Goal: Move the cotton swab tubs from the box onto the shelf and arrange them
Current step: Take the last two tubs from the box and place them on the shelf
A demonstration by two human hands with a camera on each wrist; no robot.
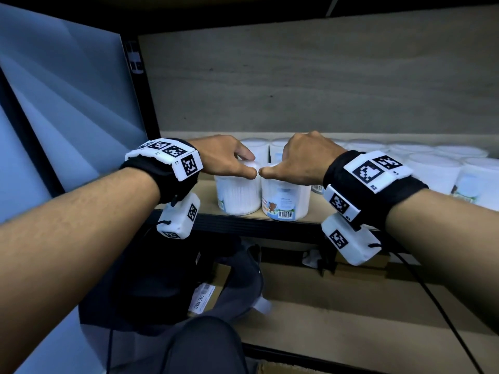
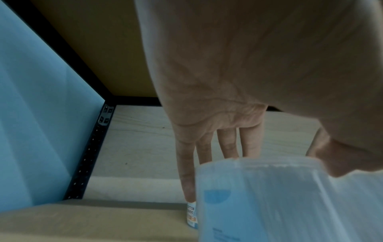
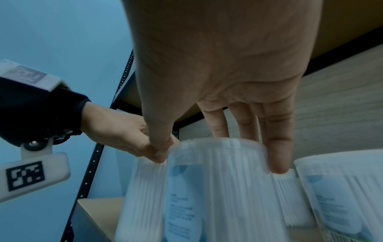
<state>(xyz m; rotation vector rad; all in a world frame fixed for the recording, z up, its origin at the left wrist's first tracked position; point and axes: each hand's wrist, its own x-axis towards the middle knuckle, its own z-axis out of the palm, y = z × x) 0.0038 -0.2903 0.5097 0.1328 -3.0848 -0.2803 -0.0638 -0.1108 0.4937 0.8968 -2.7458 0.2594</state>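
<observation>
Your left hand (image 1: 226,157) grips one tub (image 1: 237,193) from above, your right hand (image 1: 299,160) its neighbour (image 1: 286,198), both at the shelf's (image 1: 208,201) front edge; a careless nudge could tip either off.

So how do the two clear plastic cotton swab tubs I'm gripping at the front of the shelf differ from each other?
The left clear plastic tub turns mostly bare swabs toward the head camera, while the right clear plastic tub shows a cartoon bear label and a barcode. The left tub is gripped by the left hand and the right tub by the right hand. Both stand upright, side by side at the wooden shelf front edge, gripped from above.
</observation>
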